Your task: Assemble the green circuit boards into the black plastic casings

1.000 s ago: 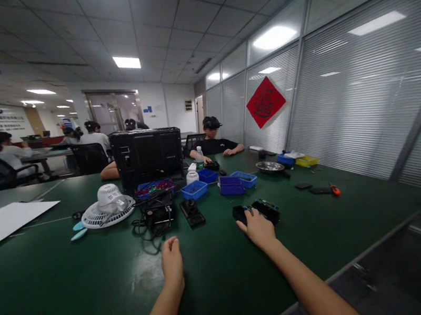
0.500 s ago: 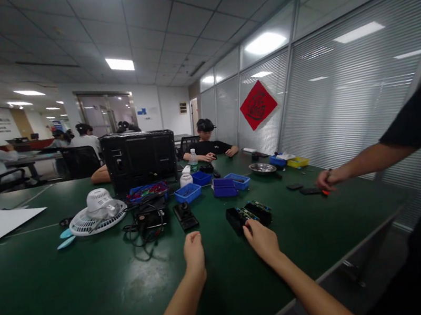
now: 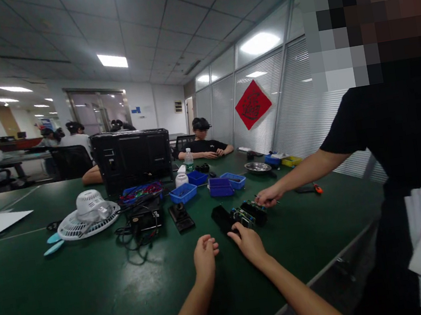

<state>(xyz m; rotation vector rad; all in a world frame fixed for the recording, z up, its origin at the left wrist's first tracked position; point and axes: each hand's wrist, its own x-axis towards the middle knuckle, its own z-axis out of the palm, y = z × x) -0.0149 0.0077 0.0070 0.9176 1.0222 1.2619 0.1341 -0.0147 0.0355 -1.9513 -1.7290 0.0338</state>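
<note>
My left hand (image 3: 206, 256) rests on the green table (image 3: 77, 301) with its fingers curled in, holding nothing I can see. Close beside it, my right hand (image 3: 248, 242) has its fingers bent onto the near end of a black device (image 3: 220, 217). A circuit board assembly (image 3: 249, 214) with green and coloured parts lies against that device. A standing person in a black shirt reaches in from the right. That person's hand (image 3: 268, 197) pinches something thin at the board's far side.
A white fan (image 3: 84, 217), a black box with tangled cables (image 3: 141, 221) and a black stand (image 3: 181, 217) lie left of my hands. Behind are a large black case (image 3: 135, 161), blue bins (image 3: 183, 192), a metal bowl (image 3: 258, 167) and an orange-handled tool (image 3: 314, 189). Other people sit farther back.
The standing person has stepped in from the right, their hand moving from the orange-handled tool to the circuit board. My left hand has slid right, close to my right hand.
</note>
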